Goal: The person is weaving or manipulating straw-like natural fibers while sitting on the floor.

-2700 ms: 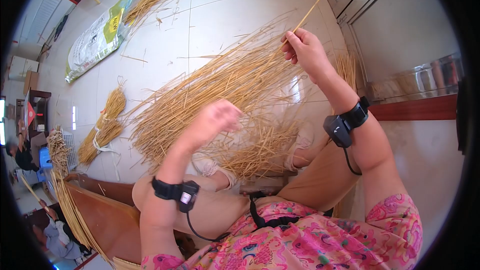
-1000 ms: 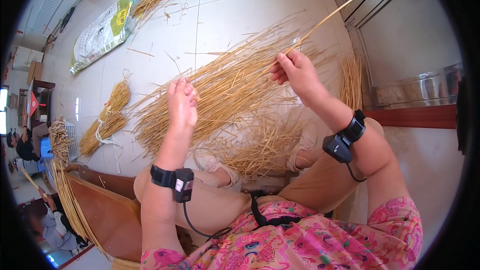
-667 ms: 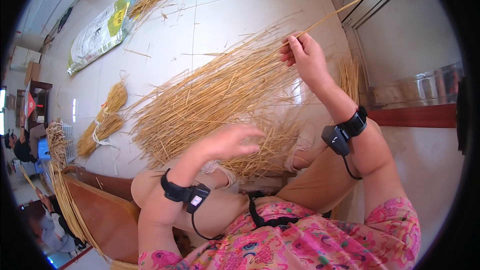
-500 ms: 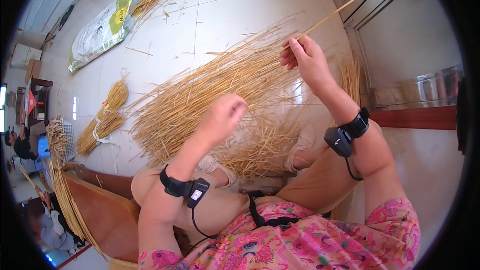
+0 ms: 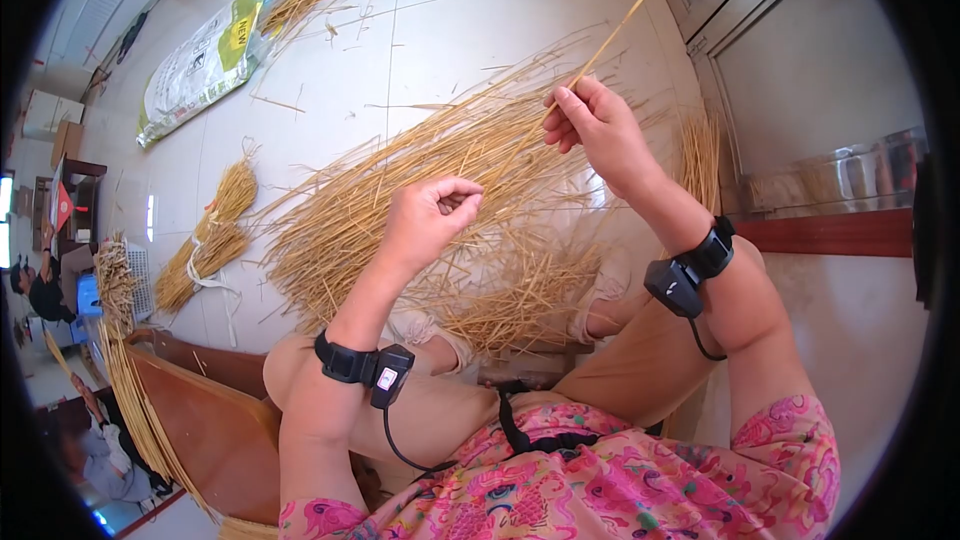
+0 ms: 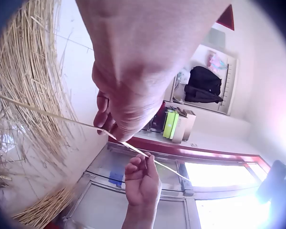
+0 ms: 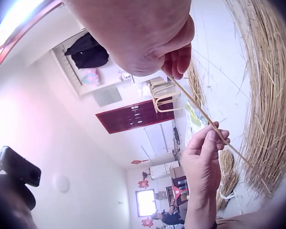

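My right hand (image 5: 598, 135) pinches a long pale straw stalk (image 5: 640, 6) between thumb and fingers, raised over a spread pile of straw (image 5: 420, 172). The stalk rises from this hand towards the metal doors. My left hand (image 5: 430, 218) is lower and to the left, its fingers curled with thumb against forefinger. In the right wrist view the left hand (image 7: 206, 155) pinches the same stalk (image 7: 190, 98) further along. In the left wrist view the stalk (image 6: 52, 115) runs through both hands and slants past them; the left palm is hidden.
Shorter straw scraps (image 5: 530, 290) lie by the feet. A tied straw bundle (image 5: 228, 202) and a printed sack (image 5: 205, 70) with straw lie at left. A wooden chest (image 5: 205, 420) is near the left knee; a metal door (image 5: 820, 70) is at right.
My left hand has swept back and forth over the pile and is now steady, fingers curled on the stalk. The stalk's far end has swung leftwards, and the right hand has shifted slightly left.
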{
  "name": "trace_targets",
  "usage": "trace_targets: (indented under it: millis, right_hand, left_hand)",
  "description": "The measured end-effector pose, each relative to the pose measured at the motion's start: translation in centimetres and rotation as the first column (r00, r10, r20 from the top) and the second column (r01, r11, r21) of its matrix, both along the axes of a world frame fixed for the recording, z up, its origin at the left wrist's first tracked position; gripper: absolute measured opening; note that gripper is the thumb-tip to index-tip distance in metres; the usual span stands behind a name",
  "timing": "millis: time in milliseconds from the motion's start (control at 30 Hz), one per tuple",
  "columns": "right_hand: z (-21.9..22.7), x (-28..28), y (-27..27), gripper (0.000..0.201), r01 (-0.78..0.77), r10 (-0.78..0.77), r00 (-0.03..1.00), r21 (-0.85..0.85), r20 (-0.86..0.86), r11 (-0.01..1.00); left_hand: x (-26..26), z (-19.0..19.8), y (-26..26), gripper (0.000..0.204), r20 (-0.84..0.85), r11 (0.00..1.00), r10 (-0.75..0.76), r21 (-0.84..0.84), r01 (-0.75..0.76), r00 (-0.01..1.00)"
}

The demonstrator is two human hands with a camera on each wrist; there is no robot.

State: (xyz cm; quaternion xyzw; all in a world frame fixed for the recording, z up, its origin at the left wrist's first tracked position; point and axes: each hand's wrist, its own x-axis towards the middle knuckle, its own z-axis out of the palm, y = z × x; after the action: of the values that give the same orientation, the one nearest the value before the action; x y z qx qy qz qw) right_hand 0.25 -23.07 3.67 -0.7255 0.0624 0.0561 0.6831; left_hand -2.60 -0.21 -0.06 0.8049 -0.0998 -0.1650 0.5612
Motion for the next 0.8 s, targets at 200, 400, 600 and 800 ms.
trace_targets:
  millis: [200,400,600,800]
  right_hand:
    - [-0.2,-0.5,0.5,0.020,-0.062,0.062,0.998,0.012,0.014,0.998]
    - [-0.2,-0.9,1.0,0.020,-0.085,0.085,0.996,-0.021,0.036,0.996]
    - [0.0,-1.1,1.0,0.019,-0.115,0.118,0.992,-0.067,0.046,0.991]
    - [-0.4,-0.9,1.0,0.020,-0.055,0.057,0.997,-0.021,0.056,0.998]
  left_hand:
    - [-0.2,-0.2,-0.2,0.013,-0.013,0.997,-0.021,0.077,0.022,1.000]
    - [-0.6,-1.1,-0.6,0.007,-0.092,0.999,-0.021,0.022,0.023,0.996]
    - [-0.5,-1.0,-0.7,0.004,-0.122,1.000,-0.001,0.005,0.001,0.992]
    - [-0.2,-1.0,-0.5,0.004,-0.259,0.989,0.091,-0.092,-0.118,0.961]
